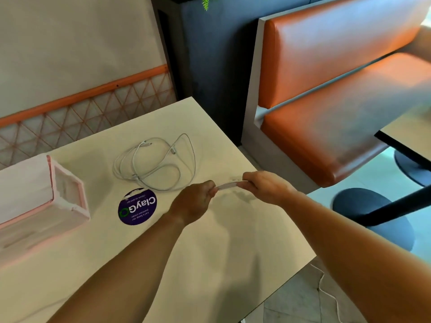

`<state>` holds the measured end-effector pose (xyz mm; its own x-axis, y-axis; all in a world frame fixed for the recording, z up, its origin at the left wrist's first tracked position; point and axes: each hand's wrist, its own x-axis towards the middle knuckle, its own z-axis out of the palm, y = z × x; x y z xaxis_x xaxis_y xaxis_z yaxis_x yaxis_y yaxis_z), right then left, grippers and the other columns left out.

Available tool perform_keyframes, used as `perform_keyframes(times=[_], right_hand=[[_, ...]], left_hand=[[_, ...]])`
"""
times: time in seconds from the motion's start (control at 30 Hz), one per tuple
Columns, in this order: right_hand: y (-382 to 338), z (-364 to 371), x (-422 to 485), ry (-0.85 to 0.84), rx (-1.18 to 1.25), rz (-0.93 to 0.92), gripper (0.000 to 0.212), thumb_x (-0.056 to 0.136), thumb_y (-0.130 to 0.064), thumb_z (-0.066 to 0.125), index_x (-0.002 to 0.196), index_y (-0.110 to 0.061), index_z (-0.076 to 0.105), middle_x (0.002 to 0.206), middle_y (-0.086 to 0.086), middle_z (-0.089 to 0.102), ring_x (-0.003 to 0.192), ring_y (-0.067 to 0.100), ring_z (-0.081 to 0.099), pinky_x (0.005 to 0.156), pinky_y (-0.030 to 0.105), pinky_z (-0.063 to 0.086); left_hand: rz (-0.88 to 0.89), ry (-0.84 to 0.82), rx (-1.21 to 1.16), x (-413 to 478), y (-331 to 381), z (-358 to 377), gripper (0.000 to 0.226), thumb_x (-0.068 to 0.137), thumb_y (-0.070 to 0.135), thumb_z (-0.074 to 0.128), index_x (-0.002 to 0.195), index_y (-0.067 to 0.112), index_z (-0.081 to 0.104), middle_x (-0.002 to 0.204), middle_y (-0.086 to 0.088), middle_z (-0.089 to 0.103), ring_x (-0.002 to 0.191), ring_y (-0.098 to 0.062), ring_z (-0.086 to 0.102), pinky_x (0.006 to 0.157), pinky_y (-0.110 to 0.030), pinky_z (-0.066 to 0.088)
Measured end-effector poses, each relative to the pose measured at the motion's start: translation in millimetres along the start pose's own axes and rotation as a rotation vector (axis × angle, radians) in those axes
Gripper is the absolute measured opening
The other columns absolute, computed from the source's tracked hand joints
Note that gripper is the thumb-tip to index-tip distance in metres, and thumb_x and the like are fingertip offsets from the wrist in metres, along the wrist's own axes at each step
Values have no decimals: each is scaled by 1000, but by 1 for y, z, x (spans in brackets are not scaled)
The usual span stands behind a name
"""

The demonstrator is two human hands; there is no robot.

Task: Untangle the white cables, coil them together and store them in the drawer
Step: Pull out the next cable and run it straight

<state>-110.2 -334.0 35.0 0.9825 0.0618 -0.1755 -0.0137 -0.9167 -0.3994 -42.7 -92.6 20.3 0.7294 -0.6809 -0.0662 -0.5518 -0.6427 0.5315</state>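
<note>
Head view: left hand (194, 202) and right hand (267, 187) pinch the white cable (229, 184).
Cable grip: we judge it light, limp; hold near its ends.

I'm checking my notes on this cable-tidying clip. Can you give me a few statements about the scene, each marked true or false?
1. The left hand and the right hand grip a white cable section between them. True.
2. The loose white cables lie inside the pink drawer. False: they lie on the table, apart from the drawer.
3. The purple sticker sits between the drawer and the left hand. True.
4. The bench is blue. False: it is orange.
5. A floor cable lies beside the table. True.
</note>
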Motion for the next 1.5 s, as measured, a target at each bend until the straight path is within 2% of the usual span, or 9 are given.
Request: perform_keyframes(times=[0.1,0.3,0.5,0.63,0.77,0.83,1.0,1.23,1.5], right_hand=[[17,-13,-2,-12,-39,84,38,95,-64,43,74,-33,49,70,-11,53,66,8,51,58,24,35],[43,-36,7,-18,81,212,41,92,-62,54,67,-29,54,69,-10,56,68,9,54,57,27,36],[73,-35,7,-82,104,244,27,101,-41,51,87,-22,63,78,-6,60,77,18,57,68,29,41],[78,-22,2,-106,188,260,25,102,-32,53,104,-16,72,91,-8,62,84,15,57,77,24,39],[85,-20,-7,-118,469,384,21,90,-42,68,79,-26,76,63,-4,60,53,14,51,59,25,45],[88,-21,-8,-129,526,401,19,92,-38,67,80,-25,75,61,1,56,52,16,47,55,26,46],[98,-11,-4,-149,276,310,22,100,-12,55,114,-16,72,94,-3,66,85,17,59,72,20,44],[109,8,-9,-63,-111,312,21,100,-27,56,106,-18,74,87,-3,69,74,13,63,73,22,53],[95,36,-20,18,7,442,12,102,-30,52,103,-23,61,92,0,62,76,16,57,71,30,47]], left_hand=[[-4,20,1,0,-4,4,29,105,41,36,83,24,46,65,3,55,62,-25,53,56,-37,40],[-29,50,19,5,-8,6,29,104,41,38,81,25,46,65,5,55,62,-23,54,56,-35,41],[-38,40,48,5,-13,8,28,105,38,39,82,23,48,66,6,55,63,-25,54,57,-36,42],[-67,29,71,5,-17,9,27,105,37,40,84,21,48,70,2,60,67,-29,57,59,-37,44],[-89,7,91,2,-23,8,26,104,36,39,84,21,47,71,2,61,68,-28,57,61,-38,45],[-98,8,99,1,-21,9,26,104,34,40,85,19,48,73,0,62,69,-29,57,61,-39,45],[-119,-6,117,0,-20,12,26,105,37,37,88,20,48,80,-3,65,73,-31,59,63,-38,44],[-104,-42,93,-3,-17,17,26,105,40,37,90,22,49,80,-1,65,73,-30,60,61,-36,44],[-146,-45,-163,-9,-11,15,30,103,41,41,84,21,55,73,1,63,69,-19,57,63,-35,44]])
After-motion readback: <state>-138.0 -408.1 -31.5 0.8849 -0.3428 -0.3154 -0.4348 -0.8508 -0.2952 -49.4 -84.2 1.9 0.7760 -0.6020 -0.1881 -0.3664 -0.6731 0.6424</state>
